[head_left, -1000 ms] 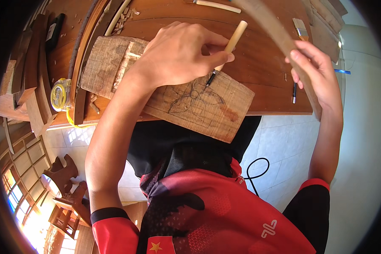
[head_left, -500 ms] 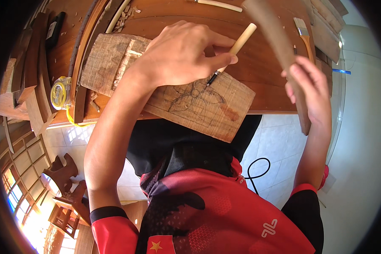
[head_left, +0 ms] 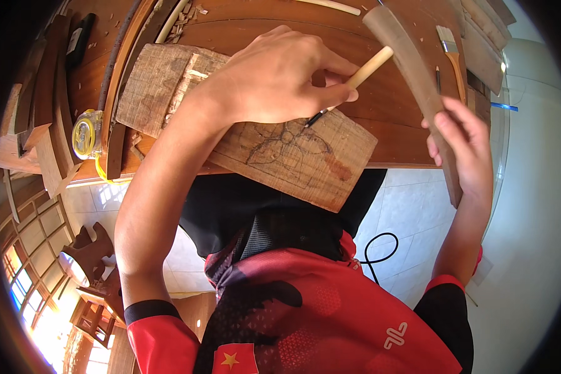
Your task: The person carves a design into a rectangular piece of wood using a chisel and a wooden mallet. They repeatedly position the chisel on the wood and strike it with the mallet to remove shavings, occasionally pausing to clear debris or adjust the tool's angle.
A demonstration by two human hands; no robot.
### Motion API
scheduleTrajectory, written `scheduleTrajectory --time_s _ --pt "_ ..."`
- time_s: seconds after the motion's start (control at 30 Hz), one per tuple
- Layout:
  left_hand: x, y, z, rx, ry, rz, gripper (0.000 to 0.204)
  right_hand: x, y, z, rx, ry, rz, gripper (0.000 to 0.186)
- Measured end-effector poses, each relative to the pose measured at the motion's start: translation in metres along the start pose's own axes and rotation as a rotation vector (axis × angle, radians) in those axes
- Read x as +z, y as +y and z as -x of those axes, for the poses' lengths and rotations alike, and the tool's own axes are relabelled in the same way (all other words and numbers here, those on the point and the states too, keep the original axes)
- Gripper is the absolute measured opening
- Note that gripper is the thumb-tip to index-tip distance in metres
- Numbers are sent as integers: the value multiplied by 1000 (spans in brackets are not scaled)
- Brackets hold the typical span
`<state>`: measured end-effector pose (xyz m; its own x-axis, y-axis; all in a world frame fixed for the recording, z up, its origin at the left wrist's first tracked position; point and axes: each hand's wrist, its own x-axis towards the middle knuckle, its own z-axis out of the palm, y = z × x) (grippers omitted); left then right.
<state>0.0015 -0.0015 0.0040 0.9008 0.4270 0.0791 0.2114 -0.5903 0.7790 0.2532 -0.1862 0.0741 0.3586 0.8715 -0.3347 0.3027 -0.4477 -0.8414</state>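
Brown wooden table (head_left: 389, 144) across the upper half, boards and rods along its left side. Red-and-black shirt (head_left: 293, 305) below. Wooden board (head_left: 287, 156) lies slanted on the table, its lower right end past the front edge; pale cut band on its left part, dark-line flower drawing (head_left: 288, 144) nearer the right.

Curved wooden stick (head_left: 412, 65) in the right hand (head_left: 464, 134), fingers closed around its lower part, upper end tilted away from the person, right of the board. Left hand (head_left: 280, 81), back up over the board, grips a chisel (head_left: 371, 65) narrowly between thumb and fingers: pale handle, dark shank, tip at the drawing just right of the flower's centre. Handle end right beside the stick; cannot tell if touching.

Paintbrush (head_left: 453, 60), pale bristles, orange handle, far right of table. Dark oblong item (head_left: 80, 42) upper left carries a pale label, print too small to read. Yellow tape measure (head_left: 86, 134) by the table's left front edge; markings unclear. Red patch (head_left: 235, 359) with yellow star low on the shirt. Smallest: pale line emblem (head_left: 396, 336) on the shirt, knot-like shape.
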Motion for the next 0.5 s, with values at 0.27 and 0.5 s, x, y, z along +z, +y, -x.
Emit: scheduleTrajectory --time_s 0.27,0.5 --pt "0 0 -1 -6 -39 13 34 2 9 7 11 -6 13 37" --pt "0 2 0 -28 -54 30 35 6 14 11 -20 47 2 36"
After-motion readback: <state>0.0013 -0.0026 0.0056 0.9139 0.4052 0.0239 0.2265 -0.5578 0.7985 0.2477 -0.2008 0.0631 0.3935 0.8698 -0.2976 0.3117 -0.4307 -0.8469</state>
